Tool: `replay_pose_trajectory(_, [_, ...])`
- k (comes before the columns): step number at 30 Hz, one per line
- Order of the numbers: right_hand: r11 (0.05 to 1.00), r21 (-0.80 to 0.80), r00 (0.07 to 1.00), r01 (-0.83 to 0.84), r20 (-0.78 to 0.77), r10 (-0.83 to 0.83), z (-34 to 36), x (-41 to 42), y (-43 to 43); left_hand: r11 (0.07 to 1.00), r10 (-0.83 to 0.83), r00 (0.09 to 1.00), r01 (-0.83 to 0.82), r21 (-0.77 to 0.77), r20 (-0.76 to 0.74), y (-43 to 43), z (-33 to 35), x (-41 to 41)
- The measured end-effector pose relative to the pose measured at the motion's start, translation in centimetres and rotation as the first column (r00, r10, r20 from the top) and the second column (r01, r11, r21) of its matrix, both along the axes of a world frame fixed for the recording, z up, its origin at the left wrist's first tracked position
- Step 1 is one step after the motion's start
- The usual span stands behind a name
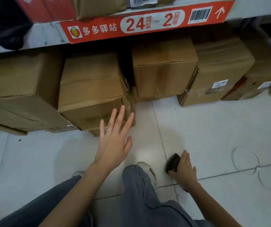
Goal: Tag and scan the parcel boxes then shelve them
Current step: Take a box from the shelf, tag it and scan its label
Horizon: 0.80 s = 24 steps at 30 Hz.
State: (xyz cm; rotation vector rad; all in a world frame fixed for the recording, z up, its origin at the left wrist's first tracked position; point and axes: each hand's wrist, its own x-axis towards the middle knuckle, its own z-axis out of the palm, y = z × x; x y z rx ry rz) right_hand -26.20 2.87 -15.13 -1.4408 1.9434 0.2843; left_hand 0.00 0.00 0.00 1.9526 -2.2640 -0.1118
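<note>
Several brown cardboard parcel boxes stand on the floor under the shelf. The nearest box (90, 89) juts out toward me. My left hand (113, 138) is spread flat, fingers straight, just in front of that box's lower right corner; contact cannot be told. Low on the right, my right hand (184, 171) holds a black handheld scanner (172, 163) near the floor. A second box (162, 68) sits further back. To its right, a box (213, 74) carries a white tag (220, 83).
The shelf edge (146, 22) above bears a red label strip reading 24-2, with more parcels on top. My legs and a shoe (148, 169) are below. A thin plastic strap loop (246, 161) lies on the white tiled floor at right.
</note>
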Motion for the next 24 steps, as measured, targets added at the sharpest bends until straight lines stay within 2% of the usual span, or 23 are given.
replay_pose_trajectory(2, [0.991,0.063,0.992,0.119,0.039,-0.121,-0.9,0.3,0.6,1.0,0.011,1.0,-0.011,-0.006,0.003,0.1,0.3,0.3])
replay_pose_trajectory(4, [0.983,0.094,0.984,0.159,0.059,-0.165,-2.2,0.6,1.5,1.0,-0.002,0.999,0.003,-0.022,0.039,0.3,0.0,0.8])
replay_pose_trajectory(9, [0.989,0.007,0.989,0.15,-0.013,-0.149,-3.4,1.0,1.7,1.0,0.023,0.999,-0.022,-0.018,0.044,0.4,-0.3,2.1])
replay_pose_trajectory(12, [0.997,0.002,0.996,0.077,-0.054,-0.077,-3.3,0.5,1.3,0.999,0.035,0.998,-0.035,-0.009,0.043,0.7,-0.5,2.5])
replay_pose_trajectory(18, [0.997,-0.031,0.995,0.077,0.065,-0.075,-2.0,-0.5,-1.1,0.999,0.036,0.999,-0.036,0.006,-0.001,0.9,0.5,2.7])
replay_pose_trajectory(24, [0.966,-0.24,0.963,0.092,0.269,-0.025,4.8,1.1,-5.7,0.997,0.067,0.995,-0.069,-0.018,-0.075,1.0,3.8,2.3])
